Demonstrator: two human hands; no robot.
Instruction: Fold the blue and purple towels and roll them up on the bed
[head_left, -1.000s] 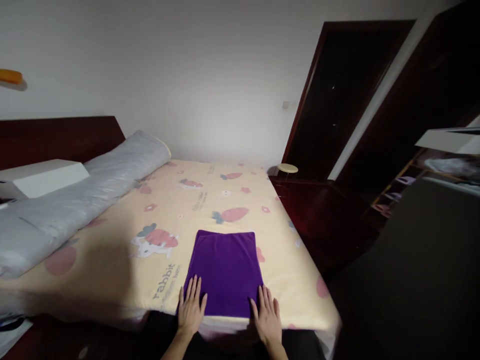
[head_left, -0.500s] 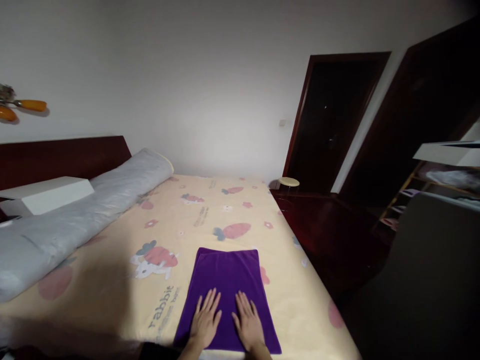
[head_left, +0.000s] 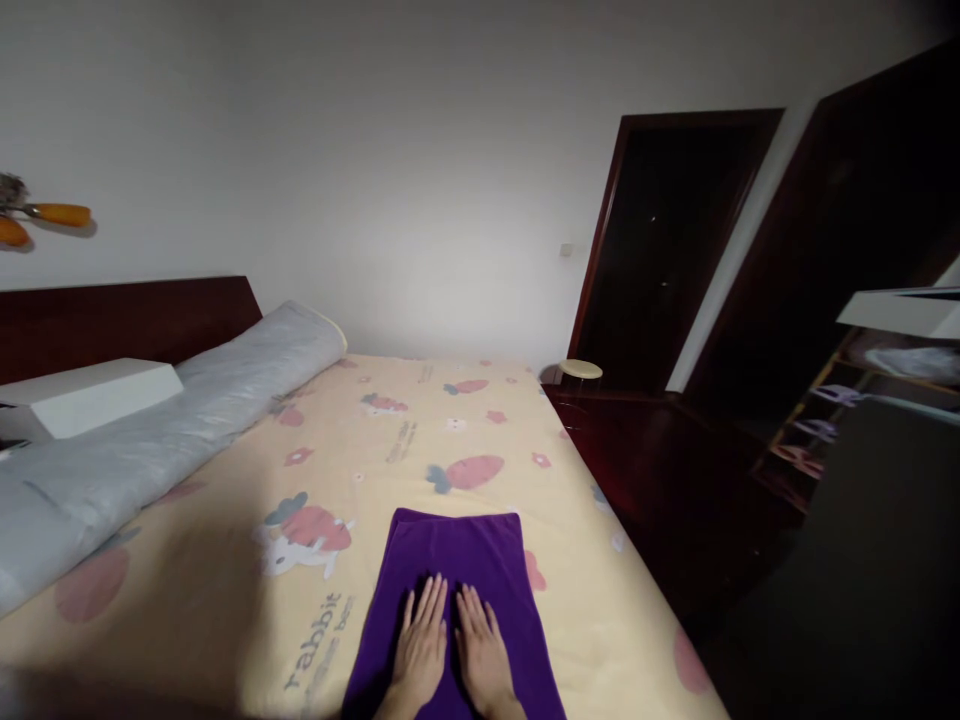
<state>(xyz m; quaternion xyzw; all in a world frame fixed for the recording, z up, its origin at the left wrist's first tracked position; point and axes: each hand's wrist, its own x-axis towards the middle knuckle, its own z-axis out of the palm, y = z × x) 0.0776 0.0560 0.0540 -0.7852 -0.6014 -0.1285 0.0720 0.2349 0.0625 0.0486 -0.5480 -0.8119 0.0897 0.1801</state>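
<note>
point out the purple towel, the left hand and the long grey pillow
purple towel point(head_left: 457, 545), head view, bare far part of the cloth.
left hand point(head_left: 420, 650), head view, back of the hand, flat on the towel.
long grey pillow point(head_left: 172, 420), head view, middle of its top.

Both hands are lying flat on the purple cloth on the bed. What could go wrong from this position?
1. The left hand and right hand press side by side on the middle of the folded purple cloth. A push forward might bunch its far edge, which nothing holds.
2. The cloth lies near the bed's front edge, so a pull toward the body could drag it off the printed sheet.
</note>
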